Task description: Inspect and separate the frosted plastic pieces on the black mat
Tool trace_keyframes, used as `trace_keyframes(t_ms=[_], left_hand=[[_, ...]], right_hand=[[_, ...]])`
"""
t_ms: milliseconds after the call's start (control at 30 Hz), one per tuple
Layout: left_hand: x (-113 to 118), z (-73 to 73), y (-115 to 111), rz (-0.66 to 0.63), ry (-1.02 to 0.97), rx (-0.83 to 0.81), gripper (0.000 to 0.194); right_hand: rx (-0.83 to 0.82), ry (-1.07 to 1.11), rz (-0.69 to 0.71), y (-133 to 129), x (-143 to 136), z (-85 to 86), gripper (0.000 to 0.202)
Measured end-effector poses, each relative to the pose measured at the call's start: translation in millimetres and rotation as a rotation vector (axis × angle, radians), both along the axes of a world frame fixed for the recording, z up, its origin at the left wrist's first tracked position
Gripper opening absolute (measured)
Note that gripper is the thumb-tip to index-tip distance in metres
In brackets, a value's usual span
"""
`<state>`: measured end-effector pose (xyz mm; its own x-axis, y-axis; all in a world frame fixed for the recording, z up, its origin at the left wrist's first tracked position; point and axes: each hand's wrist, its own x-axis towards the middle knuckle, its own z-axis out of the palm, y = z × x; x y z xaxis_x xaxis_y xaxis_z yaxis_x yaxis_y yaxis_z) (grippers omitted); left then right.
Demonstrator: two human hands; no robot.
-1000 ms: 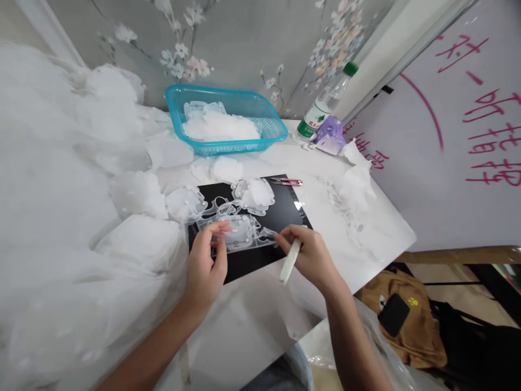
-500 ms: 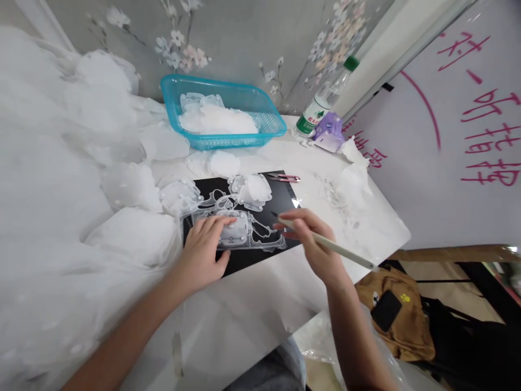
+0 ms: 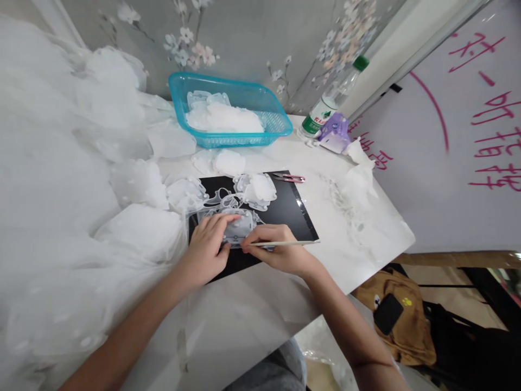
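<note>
My left hand [image 3: 209, 247] lies over the left side of a translucent plastic piece [image 3: 238, 225], fingers stretched out and pressing it onto a black mat [image 3: 293, 212]. My right hand [image 3: 277, 247] is closed around a slim, pale craft knife [image 3: 293, 243], its handle pointing right. The knife's tip is hidden by my fingers at the lower right edge of the piece. Just behind, a stack of similar translucent pieces [image 3: 256, 190] sits on the mat, beside thin plastic frame scraps [image 3: 222, 198]. Pink-handled thread snips [image 3: 288, 177] rest at the mat's far right corner.
A blue basket [image 3: 244, 142] with more white pieces stands at the back. To its right are a green-capped water bottle [image 3: 334, 98] and a purple pack [image 3: 336, 130]. White plastic pieces [image 3: 138, 228] are heaped along the left. Small scraps [image 3: 340, 198] litter the white table [image 3: 366, 244].
My right hand has moved left and down with the knife, from above the mat to the plastic piece's lower right edge. My left hand stays on the piece. The view has shifted slightly.
</note>
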<state>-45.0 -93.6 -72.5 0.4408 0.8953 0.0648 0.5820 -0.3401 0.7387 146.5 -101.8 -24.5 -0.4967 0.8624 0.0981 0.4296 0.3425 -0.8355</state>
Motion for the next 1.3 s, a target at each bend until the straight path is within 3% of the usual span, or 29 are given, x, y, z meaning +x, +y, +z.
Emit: trace_keyframes(t_ms=[267, 400, 567, 800, 1033, 1167, 1233, 1300], left_hand=[[2, 4.7, -2, 0.027, 0.005, 0.011, 0.047], [2, 5.9, -1, 0.026, -0.005, 0.022, 0.050], [1, 3.6, -1, 0.028, 0.003, 0.038, 0.051], [2, 2.3, -1, 0.045, 0.007, 0.023, 0.050], [2, 0.5, 0, 0.050, -0.001, 0.025, 0.053], [2, -0.8, 1, 0.053, -0.011, 0.045, 0.051], [2, -1.0, 1, 0.057, -0.009, 0.050, 0.050], [2, -0.6, 0, 0.059, -0.007, 0.048, 0.049]], right_hand=[[0.068, -0.057, 0.091, 8, -3, -2.9, 0.011], [0.137, -0.207, 0.243, 15, -2, 7.1, 0.014], [0.055, -0.336, 0.374, 24, 8, 23.2, 0.018], [-0.060, -0.384, 0.344, 27, 17, 31.2, 0.016], [-0.001, -0.230, 0.332, 29, 18, 20.5, 0.016], [0.030, -0.253, 0.322, 26, 18, 19.5, 0.017], [0.054, -0.223, 0.264, 21, 20, 18.5, 0.016], [0.143, -0.128, 0.104, 15, 26, 13.8, 0.012]])
